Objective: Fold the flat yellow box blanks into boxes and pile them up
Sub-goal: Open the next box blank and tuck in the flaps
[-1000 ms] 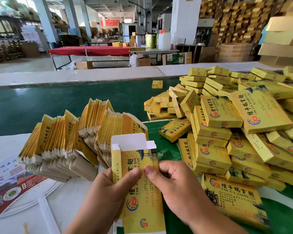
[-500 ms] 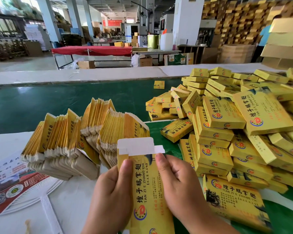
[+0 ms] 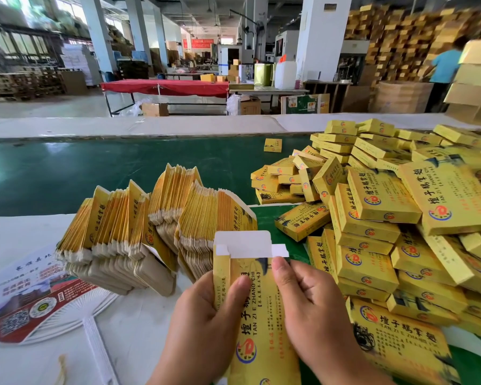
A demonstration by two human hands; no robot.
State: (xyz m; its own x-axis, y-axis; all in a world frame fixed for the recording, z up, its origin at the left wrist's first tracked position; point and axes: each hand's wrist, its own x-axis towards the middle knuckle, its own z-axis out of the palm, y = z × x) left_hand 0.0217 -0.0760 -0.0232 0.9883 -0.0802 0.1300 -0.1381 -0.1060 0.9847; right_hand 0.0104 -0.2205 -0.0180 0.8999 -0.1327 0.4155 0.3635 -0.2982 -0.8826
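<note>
Your left hand (image 3: 208,309) and right hand (image 3: 308,298) pinch the box (image 3: 261,315), now squared up since a second ago; white flap (image 3: 243,243) stands untucked, so closing comes next.

The yellow box (image 3: 261,315) runs off the bottom edge, its lower end unseen, and both wrists are cut there too. The left hand (image 3: 208,315) and right hand (image 3: 314,309) cover its 2 long sides. The folded-box pile (image 3: 386,218) runs past the right edge, its far boxes blurred.
</note>
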